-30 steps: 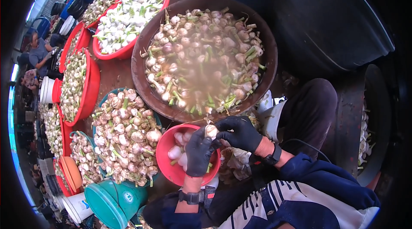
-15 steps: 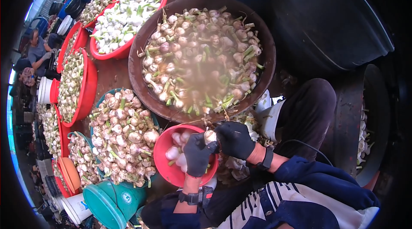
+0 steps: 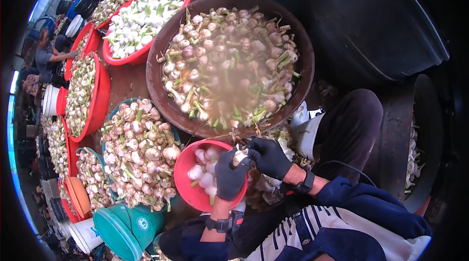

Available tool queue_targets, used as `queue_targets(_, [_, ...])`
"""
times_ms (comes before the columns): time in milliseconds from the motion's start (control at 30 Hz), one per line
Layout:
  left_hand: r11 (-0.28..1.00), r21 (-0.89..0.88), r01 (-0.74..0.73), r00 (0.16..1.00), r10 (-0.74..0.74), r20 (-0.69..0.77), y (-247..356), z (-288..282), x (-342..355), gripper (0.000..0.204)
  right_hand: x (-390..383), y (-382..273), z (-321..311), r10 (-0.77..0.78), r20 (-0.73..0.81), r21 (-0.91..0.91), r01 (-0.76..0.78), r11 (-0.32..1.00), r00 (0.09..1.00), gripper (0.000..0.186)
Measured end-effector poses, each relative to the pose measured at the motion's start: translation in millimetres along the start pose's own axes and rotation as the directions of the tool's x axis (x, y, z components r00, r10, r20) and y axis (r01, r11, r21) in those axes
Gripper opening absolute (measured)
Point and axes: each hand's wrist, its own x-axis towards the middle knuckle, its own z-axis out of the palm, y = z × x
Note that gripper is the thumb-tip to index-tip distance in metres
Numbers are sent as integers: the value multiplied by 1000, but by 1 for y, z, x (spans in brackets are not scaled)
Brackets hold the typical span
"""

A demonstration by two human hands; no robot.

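Both my hands wear black gloves and meet over the right rim of a small red bucket (image 3: 182, 179). My left hand (image 3: 231, 177) is closed around a garlic bulb (image 3: 239, 157), which shows pale between the fingers. Pressed up against the same bulb, my right hand (image 3: 269, 158) pinches at its skin or edge; its fingertips are partly hidden. Inside the bucket lie several peeled white garlic bulbs (image 3: 207, 180). Loose papery skins (image 3: 267, 190) are heaped below my right hand, beside the bucket.
Ahead stands a wide brown basin (image 3: 155, 73) of unpeeled garlic in murky water. A teal tub of garlic (image 3: 177, 136), a tipped green bucket (image 3: 105, 234) and red tubs (image 3: 102, 109) fill the left. A large dark container (image 3: 376, 26) is at the right; a person (image 3: 46, 55) sits far left.
My hands have shifted slightly and turned the garlic bulb, with the left fingers now wrapped around its side. The person at far left has reached an arm toward a red tub.
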Motion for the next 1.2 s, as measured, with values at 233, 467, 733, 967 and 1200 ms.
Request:
queue_targets(233, [990,-140,5,993,12,116,36,-4,-2,40,18,25,-24,336,100,302,-350,887,937,20])
queue_targets(467, [906,-385,177,980,-198,-15,26,-6,2,30,8,-10,-22,77,286,102,-111,989,955,29])
queue_targets(733, [966,-214,145,989,-148,4,20,-5,0,32,2,-3,-15,46,269,-72,-28,997,962,11])
queue_targets(967, [939,-225,260,947,-203,250,44,-19,-1,33,0,7,-19,-40,256,-245,105,964,966,12])
queue_targets(1200, [927,-285,244,936,-148,318,56,-43,-22,30,4,26,-32,-179,251,-569,294,768,951,21])
